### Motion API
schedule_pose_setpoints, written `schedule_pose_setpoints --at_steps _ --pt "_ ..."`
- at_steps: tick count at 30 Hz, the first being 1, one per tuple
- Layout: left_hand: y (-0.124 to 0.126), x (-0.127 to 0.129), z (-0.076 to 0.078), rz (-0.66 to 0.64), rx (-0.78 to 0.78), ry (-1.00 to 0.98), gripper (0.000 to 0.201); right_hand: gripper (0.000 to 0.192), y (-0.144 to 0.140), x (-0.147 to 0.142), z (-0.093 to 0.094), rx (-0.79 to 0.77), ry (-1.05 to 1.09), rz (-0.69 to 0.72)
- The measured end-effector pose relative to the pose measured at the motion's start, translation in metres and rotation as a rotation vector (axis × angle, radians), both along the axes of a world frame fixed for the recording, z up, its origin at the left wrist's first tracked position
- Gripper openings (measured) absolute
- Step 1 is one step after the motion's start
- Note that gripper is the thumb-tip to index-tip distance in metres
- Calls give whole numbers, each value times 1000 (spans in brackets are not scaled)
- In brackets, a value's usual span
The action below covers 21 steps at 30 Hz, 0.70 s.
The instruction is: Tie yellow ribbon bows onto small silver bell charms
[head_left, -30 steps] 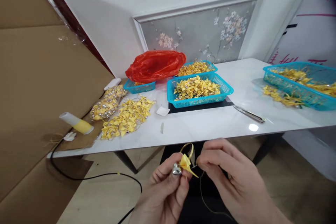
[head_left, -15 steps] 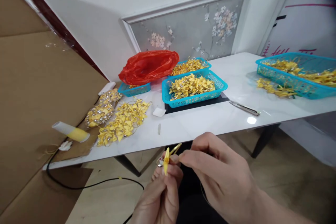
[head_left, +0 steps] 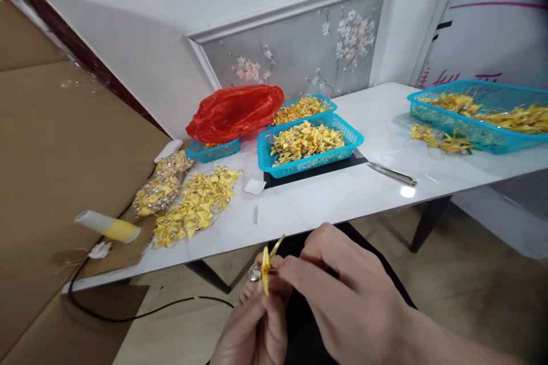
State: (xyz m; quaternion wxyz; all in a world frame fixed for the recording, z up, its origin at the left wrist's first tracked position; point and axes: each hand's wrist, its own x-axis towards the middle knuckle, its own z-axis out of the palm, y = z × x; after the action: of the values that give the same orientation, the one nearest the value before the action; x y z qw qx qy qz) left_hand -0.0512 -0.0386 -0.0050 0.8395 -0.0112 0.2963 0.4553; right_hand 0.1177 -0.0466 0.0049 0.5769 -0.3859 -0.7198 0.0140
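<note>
My left hand [head_left: 259, 319] pinches a small yellow folded ribbon flower [head_left: 266, 271] between thumb and fingers, just in front of the table edge. A round silver bell [head_left: 254, 274] sits at the flower's left side. Behind the flower a narrow gold-yellow strip [head_left: 277, 246] sticks up to the right. My right hand [head_left: 351, 296] comes in from the right, its thumb and forefinger pressed together right beside the flower. What those fingertips pinch is too small to make out.
The white table [head_left: 299, 205] holds a heap of yellow flowers with bells [head_left: 197, 199], blue baskets of the same [head_left: 310, 168], a red plastic bag [head_left: 235, 114], metal tweezers [head_left: 391, 173] and a larger blue basket [head_left: 505, 140]. A yellow-white tube [head_left: 109, 227] lies left, near a black cable [head_left: 141, 315].
The camera view has shifted slightly. Both hands appear a little farther left and lower, still together at the flower. The gold-yellow strip now stands thinner and steeper.
</note>
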Motion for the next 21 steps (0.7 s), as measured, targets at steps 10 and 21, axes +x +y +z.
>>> schedule_pose_setpoints --at_steps 10,21 --pt "-4 10 1 130 180 474 34 33 1 10 1 -80 -29 36" --pt "-12 25 27 28 412 572 31 25 -3 15 -11 -221 80 159"
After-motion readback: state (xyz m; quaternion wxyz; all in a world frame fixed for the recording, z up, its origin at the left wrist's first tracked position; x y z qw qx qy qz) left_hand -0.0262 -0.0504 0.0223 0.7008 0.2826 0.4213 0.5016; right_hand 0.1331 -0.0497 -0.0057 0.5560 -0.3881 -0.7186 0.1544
